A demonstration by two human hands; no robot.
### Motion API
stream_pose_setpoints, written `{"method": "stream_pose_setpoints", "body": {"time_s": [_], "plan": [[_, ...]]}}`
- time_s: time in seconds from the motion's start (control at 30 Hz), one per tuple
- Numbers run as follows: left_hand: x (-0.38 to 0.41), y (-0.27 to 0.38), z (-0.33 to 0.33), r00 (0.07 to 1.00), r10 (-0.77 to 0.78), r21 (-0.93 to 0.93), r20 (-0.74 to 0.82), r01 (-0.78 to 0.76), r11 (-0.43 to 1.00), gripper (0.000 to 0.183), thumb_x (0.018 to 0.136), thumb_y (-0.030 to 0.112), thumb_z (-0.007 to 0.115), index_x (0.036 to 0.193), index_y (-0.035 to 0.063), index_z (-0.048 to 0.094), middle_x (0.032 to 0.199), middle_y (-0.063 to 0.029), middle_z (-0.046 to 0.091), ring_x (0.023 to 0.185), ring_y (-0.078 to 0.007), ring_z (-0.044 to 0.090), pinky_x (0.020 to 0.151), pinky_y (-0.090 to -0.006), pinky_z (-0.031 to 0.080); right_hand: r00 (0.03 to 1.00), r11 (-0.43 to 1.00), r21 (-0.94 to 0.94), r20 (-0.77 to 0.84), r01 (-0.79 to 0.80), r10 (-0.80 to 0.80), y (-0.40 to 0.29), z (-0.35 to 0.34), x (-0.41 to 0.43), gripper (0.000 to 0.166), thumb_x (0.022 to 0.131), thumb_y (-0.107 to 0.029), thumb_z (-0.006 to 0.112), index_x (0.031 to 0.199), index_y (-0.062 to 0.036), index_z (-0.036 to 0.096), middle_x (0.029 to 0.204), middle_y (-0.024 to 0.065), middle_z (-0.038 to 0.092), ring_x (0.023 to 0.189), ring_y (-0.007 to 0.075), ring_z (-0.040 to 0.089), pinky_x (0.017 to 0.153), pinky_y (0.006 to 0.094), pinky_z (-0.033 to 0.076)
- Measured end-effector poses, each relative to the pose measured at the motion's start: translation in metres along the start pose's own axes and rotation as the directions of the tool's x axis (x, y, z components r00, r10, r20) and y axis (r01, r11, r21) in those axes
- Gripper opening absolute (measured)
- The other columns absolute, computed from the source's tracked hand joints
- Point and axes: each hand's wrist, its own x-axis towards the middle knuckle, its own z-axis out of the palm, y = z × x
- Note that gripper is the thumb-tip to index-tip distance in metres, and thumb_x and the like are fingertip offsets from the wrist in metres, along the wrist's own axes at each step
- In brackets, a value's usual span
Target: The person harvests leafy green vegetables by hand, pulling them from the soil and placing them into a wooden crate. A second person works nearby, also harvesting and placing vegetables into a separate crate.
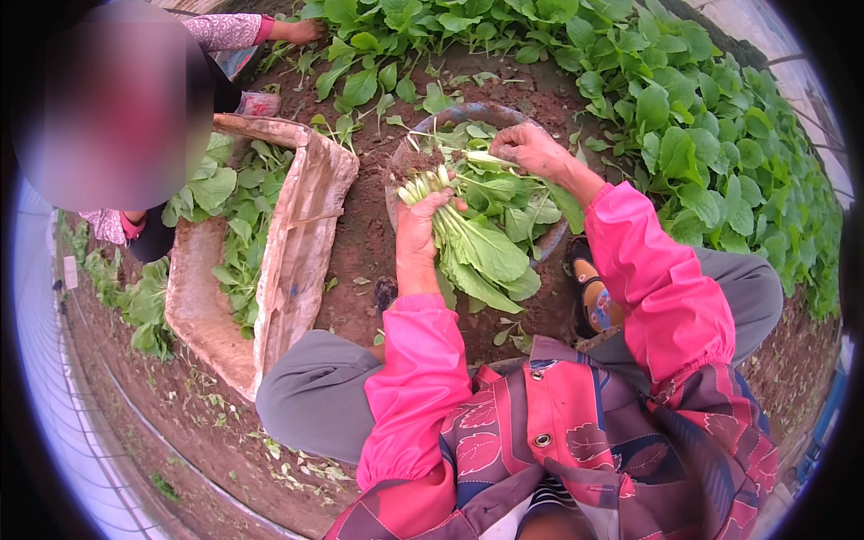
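Pale stems of a bunch of leafy greens [482,250] are gripped in my left hand [422,216]. Their broad leaves hang down to the right, and clumps of soil cling around the root ends at the top. Just to the right, the fingers of my right hand [533,152] pinch a single leafy green plant [482,159] by its pale stem, its root end pointing left towards the bunch. Below both hands stands a round basin [489,111] with a worn bluish rim. More loose greens [533,212] lie inside it, partly hidden by the bunch.
A worn foam box [307,196] with greens [250,182] inside stands at the left. Beyond it crouches another person, one hand [307,32] at the plants. Dense growing greens [702,128] cover the bed at the back and right. Bare soil [358,263] separates box and basin.
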Motion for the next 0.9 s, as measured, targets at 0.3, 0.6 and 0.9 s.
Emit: {"method": "stream_pose_setpoints", "body": {"time_s": [0.3,0.6,0.9], "plan": [[0.009,-0.01,-0.005,0.993,0.035,-0.055,-0.11,-0.041,0.998,0.027,0.074,-0.005,0.054,0.101,-0.0035,0.054,0.09,-0.0152,0.063,0.062,-0.022,0.061,0.052,-0.0298,0.052,0.944,0.974,-0.164,-0.267,0.154,-0.194,-0.064,0.019,-0.024,0.029,0.086,-0.028,0.055,0.095,-0.0001,0.057,0.073,0.005,0.057,0.068,0.0118,0.051,0.063,0.0273,0.042],[0.012,-0.028,-0.001,0.988,0.101,-0.277,-0.114,-0.129,0.952,0.028,0.082,0.005,0.053,0.11,-0.0014,0.052,0.101,-0.0072,0.059,0.089,-0.0181,0.058,0.079,-0.0309,0.047,0.837,0.949,-0.244,-0.461,0.201,-0.296,-0.046,0.099,-0.025,0.02,0.079,-0.009,0.057,0.099,-0.0042,0.053,0.09,0.0138,0.058,0.085,0.0294,0.058,0.075,0.0368,0.045],[0.016,-0.032,0.003,0.986,0.115,-0.244,-0.117,-0.141,0.96,0.024,0.082,0.003,0.056,0.105,-0.0021,0.058,0.102,-0.0084,0.06,0.091,-0.0179,0.058,0.082,-0.0298,0.047,0.688,0.818,-0.53,-0.508,0.224,-0.518,-0.044,0.111,-0.026,0.014,0.072,-0.002,0.057,0.086,-0.0039,0.056,0.09,0.0102,0.054,0.082,0.0297,0.056,0.073,0.0383,0.044]]}}
